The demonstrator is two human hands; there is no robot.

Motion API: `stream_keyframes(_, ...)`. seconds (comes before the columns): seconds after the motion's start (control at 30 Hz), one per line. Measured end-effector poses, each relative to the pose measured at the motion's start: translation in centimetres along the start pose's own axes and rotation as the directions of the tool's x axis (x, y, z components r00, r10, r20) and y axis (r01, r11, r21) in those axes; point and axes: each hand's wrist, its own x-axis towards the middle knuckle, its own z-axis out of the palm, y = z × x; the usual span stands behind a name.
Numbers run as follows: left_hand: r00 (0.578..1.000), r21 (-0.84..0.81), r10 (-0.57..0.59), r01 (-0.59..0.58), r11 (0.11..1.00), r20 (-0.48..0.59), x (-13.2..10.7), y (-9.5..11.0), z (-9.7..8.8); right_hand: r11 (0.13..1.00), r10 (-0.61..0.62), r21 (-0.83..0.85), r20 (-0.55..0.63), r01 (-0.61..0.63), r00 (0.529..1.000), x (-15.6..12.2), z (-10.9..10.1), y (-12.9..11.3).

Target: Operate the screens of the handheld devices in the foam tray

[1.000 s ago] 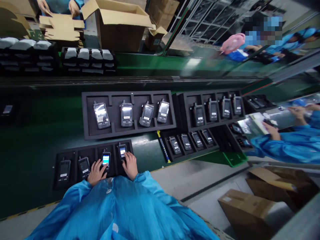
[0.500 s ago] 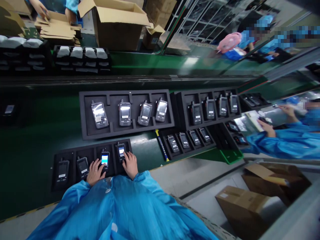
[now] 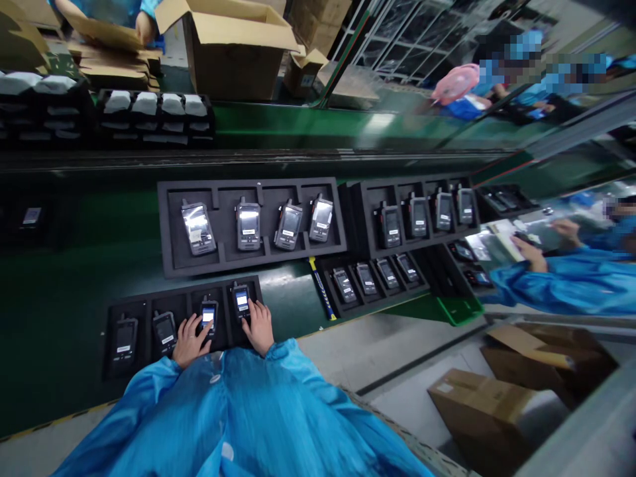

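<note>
A black foam tray [image 3: 112,310] lies on the green belt right before me, with several handheld radios in its slots. My left hand [image 3: 189,342] rests on the third radio [image 3: 209,314], fingers on its keypad below a lit screen. My right hand [image 3: 259,327] rests on the rightmost radio [image 3: 241,300], whose screen is lit too. The two radios to the left, one of them [image 3: 124,336], have dark screens. Neither hand has lifted anything.
A larger foam tray [image 3: 169,264] with several radios lies farther out, more trays [image 3: 370,248] to its right. A yellow-and-blue tool [image 3: 320,288] lies between trays. A co-worker's blue sleeves [image 3: 556,285] reach in at right. Cardboard boxes [image 3: 484,404] stand on the floor.
My hands have stayed on the same two radios. The left radio's screen now shows a smaller bright area. The view has shifted slightly.
</note>
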Motion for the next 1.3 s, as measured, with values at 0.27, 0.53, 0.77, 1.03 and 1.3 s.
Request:
stream_keyframes(0.27,1.000,0.015,-0.015,0.015,1.000,0.000,-0.18,-0.09,0.46,1.000,0.000,-0.002,0.004,0.000,1.000,0.07,-0.35,-0.12)
stream_keyframes(0.53,0.999,0.004,-0.005,0.005,1.000,-0.033,-0.48,-0.35,0.94,1.000,0.016,-0.011,0.005,-0.016,1.000,0.21,-0.29,-0.20)
stream_keyframes(0.77,0.999,-0.006,-0.006,0.005,1.000,-0.032,-0.42,-0.30,0.96,1.000,0.007,0.003,-0.001,-0.007,1.000,0.10,-0.24,-0.15)
stream_keyframes(1.03,1.000,-0.016,-0.022,0.022,1.000,-0.011,-0.49,-0.14,0.79,1.000,0.008,0.010,-0.024,-0.007,1.000,0.06,0.32,0.05)
stream_keyframes(1.3,1.000,-0.027,-0.021,0.021,0.999,0.009,-0.34,-0.06,0.82,0.999,-0.043,-0.013,-0.047,0.043,0.998,0.03,-0.07,-0.18)
